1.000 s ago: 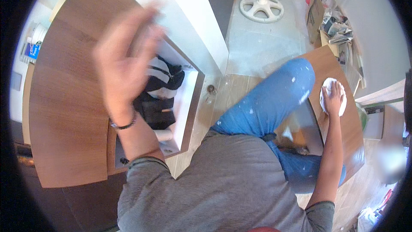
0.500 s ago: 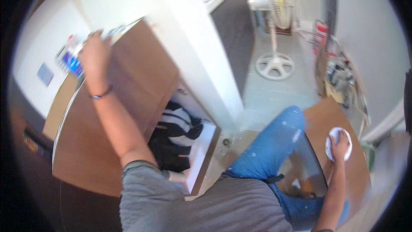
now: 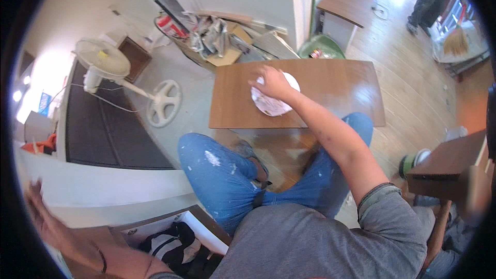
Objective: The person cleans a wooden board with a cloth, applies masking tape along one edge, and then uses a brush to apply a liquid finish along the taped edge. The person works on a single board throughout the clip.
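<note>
My right hand (image 3: 275, 83) reaches over a white round plate (image 3: 273, 104) with pale, patchy contents or markings. The plate rests on a low brown wooden table (image 3: 330, 90) in front of my knees. My fingers are bent and apart above its left side; nothing shows between them. At the far left edge my left hand (image 3: 44, 217) is raised with fingers spread, holding nothing. Below its wrist lies the brown cabinet top, partly hidden by my arm. An open drawer (image 3: 209, 233) near my left hip holds black and white cloth items.
A white pedestal fan (image 3: 166, 103) stands left. Behind the table are a fire extinguisher (image 3: 169, 27), a heap of scraps (image 3: 212, 39) and a green basin (image 3: 326, 46). A person's arm (image 3: 438, 235) shows by a brown wooden piece (image 3: 447, 168) at right; another person's legs (image 3: 422, 2) are farther back.
The view has swung right, bringing the table to the middle. My left hand has come away from the items on the cabinet top. My right hand stays at the plate.
</note>
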`<state>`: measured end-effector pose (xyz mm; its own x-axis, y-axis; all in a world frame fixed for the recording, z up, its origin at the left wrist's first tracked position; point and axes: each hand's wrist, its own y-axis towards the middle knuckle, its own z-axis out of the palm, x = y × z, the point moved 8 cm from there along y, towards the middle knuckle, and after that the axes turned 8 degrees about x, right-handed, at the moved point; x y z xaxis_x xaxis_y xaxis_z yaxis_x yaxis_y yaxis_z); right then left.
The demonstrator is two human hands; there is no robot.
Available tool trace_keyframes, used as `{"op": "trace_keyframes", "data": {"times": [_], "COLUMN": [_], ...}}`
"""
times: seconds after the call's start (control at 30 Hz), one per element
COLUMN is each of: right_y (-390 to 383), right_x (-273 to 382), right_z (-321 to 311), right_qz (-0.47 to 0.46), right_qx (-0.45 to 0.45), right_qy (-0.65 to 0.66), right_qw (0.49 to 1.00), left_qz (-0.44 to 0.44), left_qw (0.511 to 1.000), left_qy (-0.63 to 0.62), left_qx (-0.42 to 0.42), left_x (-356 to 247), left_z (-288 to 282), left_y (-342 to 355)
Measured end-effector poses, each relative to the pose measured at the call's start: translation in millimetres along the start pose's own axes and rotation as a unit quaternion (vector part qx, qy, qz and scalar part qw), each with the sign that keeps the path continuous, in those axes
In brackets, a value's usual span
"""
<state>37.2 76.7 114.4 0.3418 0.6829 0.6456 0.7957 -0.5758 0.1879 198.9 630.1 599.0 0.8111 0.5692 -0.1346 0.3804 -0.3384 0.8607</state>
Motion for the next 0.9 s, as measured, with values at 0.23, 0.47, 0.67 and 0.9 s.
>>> {"op": "trace_keyframes", "data": {"times": [0.23, 0.47, 0.67, 0.9], "right_y": [-42.3, -56.5, -50.5, -40.3], "right_x": [113.5, 42.0, -8.1, -5.5], "right_z": [-149.7, -128.6, -112.9, -106.3], "right_qz": [-0.159, -0.014, 0.057, 0.064], "right_qx": [-0.13, 0.04, 0.019, 0.022], "right_qy": [0.382, 0.482, 0.561, 0.603], "right_qw": [0.901, 0.875, 0.826, 0.795], "left_qz": [-0.029, -0.026, -0.093, -0.055], "left_qw": [0.656, 0.454, 0.489, 0.605], "left_qy": [-0.531, -0.626, -0.692, -0.579], "left_qx": [0.535, 0.634, 0.524, 0.544], "left_x": [-229.8, -321.3, -308.2, -307.6], "left_z": [365.4, 491.1, 536.7, 551.8], "left_y": [-105.3, -180.2, -206.2, -191.3]}}
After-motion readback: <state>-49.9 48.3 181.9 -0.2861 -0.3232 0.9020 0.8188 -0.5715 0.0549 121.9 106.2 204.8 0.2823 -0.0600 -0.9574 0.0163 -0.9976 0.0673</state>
